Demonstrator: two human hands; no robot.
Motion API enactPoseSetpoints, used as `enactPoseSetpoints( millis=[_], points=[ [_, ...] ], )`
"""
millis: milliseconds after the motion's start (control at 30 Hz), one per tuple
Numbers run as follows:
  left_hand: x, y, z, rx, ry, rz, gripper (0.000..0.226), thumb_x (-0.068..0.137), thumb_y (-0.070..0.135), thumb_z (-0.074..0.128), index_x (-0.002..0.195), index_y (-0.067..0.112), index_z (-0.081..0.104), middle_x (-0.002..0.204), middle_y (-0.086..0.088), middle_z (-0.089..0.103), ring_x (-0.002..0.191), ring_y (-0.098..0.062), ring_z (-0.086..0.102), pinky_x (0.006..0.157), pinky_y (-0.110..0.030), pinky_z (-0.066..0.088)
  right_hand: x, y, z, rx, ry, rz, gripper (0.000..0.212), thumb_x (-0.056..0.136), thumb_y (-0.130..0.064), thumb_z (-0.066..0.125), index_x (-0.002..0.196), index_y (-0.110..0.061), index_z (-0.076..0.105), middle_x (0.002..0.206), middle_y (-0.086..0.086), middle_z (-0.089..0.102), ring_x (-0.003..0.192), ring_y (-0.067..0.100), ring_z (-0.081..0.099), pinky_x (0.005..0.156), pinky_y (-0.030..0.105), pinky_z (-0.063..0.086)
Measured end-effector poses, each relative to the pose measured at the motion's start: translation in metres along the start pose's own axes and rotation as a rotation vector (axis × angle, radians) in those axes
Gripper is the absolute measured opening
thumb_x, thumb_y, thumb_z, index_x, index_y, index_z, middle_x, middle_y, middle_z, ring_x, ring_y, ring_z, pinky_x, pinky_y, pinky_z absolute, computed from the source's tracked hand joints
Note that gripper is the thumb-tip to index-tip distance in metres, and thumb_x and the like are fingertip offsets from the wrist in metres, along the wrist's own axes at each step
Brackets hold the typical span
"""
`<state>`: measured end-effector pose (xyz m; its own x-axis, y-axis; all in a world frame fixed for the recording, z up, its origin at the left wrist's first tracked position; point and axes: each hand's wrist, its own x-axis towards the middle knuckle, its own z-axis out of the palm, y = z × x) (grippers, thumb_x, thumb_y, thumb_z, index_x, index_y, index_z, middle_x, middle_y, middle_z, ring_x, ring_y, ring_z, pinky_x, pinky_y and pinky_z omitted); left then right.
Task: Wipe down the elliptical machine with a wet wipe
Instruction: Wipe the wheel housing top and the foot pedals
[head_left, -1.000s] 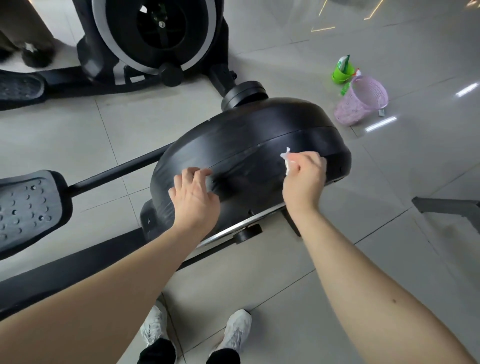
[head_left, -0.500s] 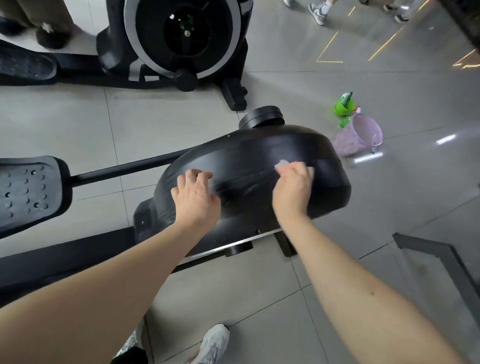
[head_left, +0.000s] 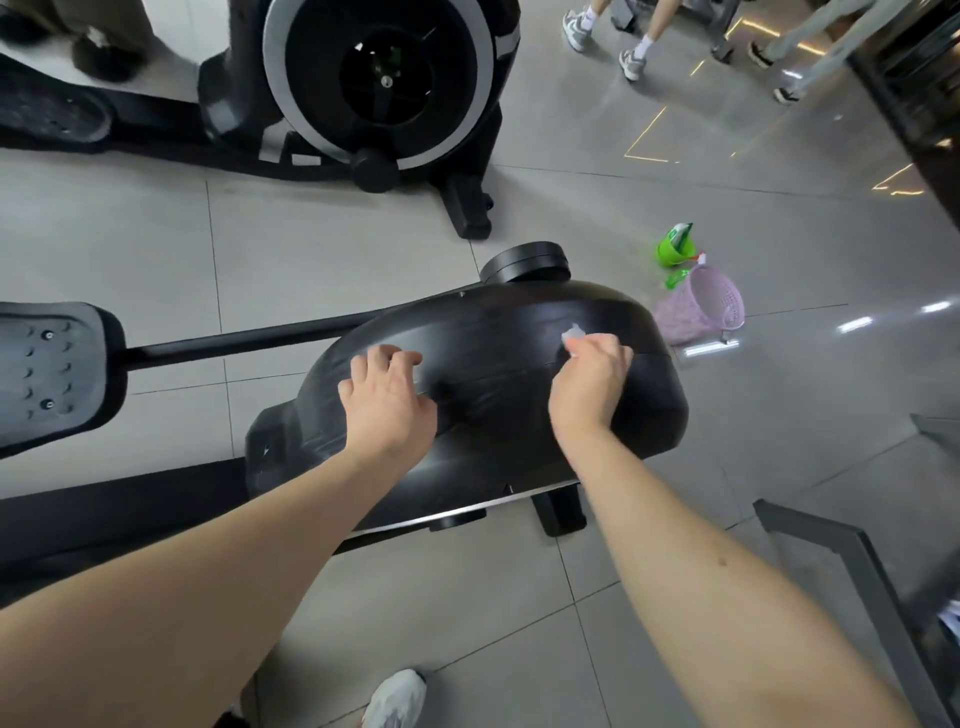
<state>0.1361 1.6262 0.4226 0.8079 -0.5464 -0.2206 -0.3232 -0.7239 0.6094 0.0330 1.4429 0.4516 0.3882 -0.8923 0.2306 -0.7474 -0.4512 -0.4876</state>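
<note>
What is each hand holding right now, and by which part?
The right hand grips a white wet wipe, bunched under its fingers with one corner poking out. The left hand holds nothing; it rests on the elliptical's black housing.

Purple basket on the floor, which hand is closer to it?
Right. The right hand presses a wipe on the housing near the basket; the left hand rests farther off, toward the pedal.

Gym floor: two black plastic elliptical machines (head_left: 493, 405) (head_left: 374, 88) stood on glossy grey tiled floor (head_left: 337, 270); other people's sneakered feet (head_left: 631, 60) passed nearby.
</note>
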Motion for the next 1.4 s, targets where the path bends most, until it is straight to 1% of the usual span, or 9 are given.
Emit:
enactPoseSetpoints(
  millis=[167,267,500,600,733,833,1033,1233,1400],
  points=[
    [0.003,-0.005,0.003,0.002,-0.021,-0.049,0.051,0.091,0.017,0.055,0.141,0.023,0.049,0.143,-0.002,0.039,0.131,-0.027,0.032,0.106,-0.041,0.027,-0.079,-0.036,0.034,0.003,-0.353,-0.472,0.017,0.085,0.009,0.063,0.095,-0.002,0.073,0.094,0.005,0.059,0.098,0.027,0.048,0.087,0.036,0.043],
    [0.004,-0.008,0.004,0.000,-0.013,-0.048,0.051,0.091,0.017,0.055,0.141,0.023,0.049,0.143,-0.002,0.039,0.131,-0.027,0.032,0.106,-0.041,0.027,-0.056,-0.022,0.031,-0.058,-0.365,-0.648,0.025,0.085,0.002,0.062,0.104,-0.007,0.076,0.097,0.010,0.065,0.096,0.022,0.048,0.084,0.027,0.045],
    [0.006,-0.028,0.004,-0.014,-0.010,-0.091,0.051,0.090,0.018,0.057,0.140,0.021,0.050,0.141,-0.004,0.040,0.129,-0.028,0.033,0.103,-0.041,0.028,0.009,0.001,0.011,-0.060,-0.019,-0.127,0.022,0.096,-0.001,0.058,0.106,-0.004,0.077,0.096,0.011,0.064,0.095,0.025,0.044,0.090,0.029,0.042],
    [0.005,-0.036,0.004,-0.027,-0.014,-0.122,0.051,0.090,0.017,0.058,0.140,0.020,0.050,0.142,-0.005,0.040,0.129,-0.029,0.034,0.103,-0.042,0.027,-0.046,-0.027,0.036,-0.003,-0.143,-0.336,0.023,0.088,0.003,0.062,0.104,-0.008,0.076,0.095,0.008,0.063,0.095,0.020,0.041,0.089,0.013,0.032],
    [0.000,-0.046,0.002,-0.047,-0.025,-0.163,0.052,0.090,0.019,0.059,0.141,0.020,0.049,0.144,-0.005,0.040,0.132,-0.029,0.033,0.102,-0.042,0.027,-0.118,-0.038,0.057,-0.036,-0.462,-0.682,0.022,0.086,0.008,0.067,0.104,-0.002,0.073,0.093,0.009,0.062,0.095,0.026,0.048,0.084,0.033,0.048],
    [-0.004,-0.055,-0.001,-0.052,-0.033,-0.180,0.052,0.090,0.017,0.056,0.141,0.020,0.049,0.143,-0.006,0.040,0.131,-0.030,0.033,0.103,-0.042,0.028,-0.104,-0.035,0.046,-0.021,-0.518,-0.656,0.017,0.091,-0.002,0.064,0.102,-0.011,0.074,0.089,0.000,0.061,0.094,0.014,0.042,0.086,0.017,0.040],
    [-0.006,-0.060,-0.006,-0.078,-0.061,-0.192,0.051,0.091,0.017,0.055,0.142,0.019,0.048,0.142,-0.007,0.039,0.127,-0.030,0.034,0.100,-0.042,0.030,-0.062,-0.015,-0.008,-0.090,-0.200,-0.265,0.034,0.087,0.019,0.052,0.104,-0.002,0.072,0.107,0.009,0.054,0.112,0.017,0.052,0.081,0.000,0.035],
    [-0.002,-0.058,0.002,-0.122,-0.103,-0.197,0.053,0.089,0.015,0.055,0.142,0.021,0.048,0.142,-0.005,0.039,0.127,-0.029,0.034,0.099,-0.039,0.028,-0.131,-0.037,0.052,-0.107,-0.377,-0.537,0.032,0.079,0.010,0.050,0.097,-0.003,0.072,0.098,0.010,0.064,0.087,0.026,0.049,0.072,0.035,0.048],
    [0.004,-0.073,-0.002,-0.136,-0.114,-0.212,0.053,0.089,0.019,0.059,0.141,0.020,0.048,0.142,-0.004,0.040,0.127,-0.029,0.034,0.100,-0.039,0.028,-0.119,-0.045,0.058,-0.163,-0.616,-0.772,0.028,0.079,0.012,0.057,0.096,-0.006,0.072,0.087,0.005,0.060,0.084,0.019,0.042,0.075,0.025,0.042]
  ],
)
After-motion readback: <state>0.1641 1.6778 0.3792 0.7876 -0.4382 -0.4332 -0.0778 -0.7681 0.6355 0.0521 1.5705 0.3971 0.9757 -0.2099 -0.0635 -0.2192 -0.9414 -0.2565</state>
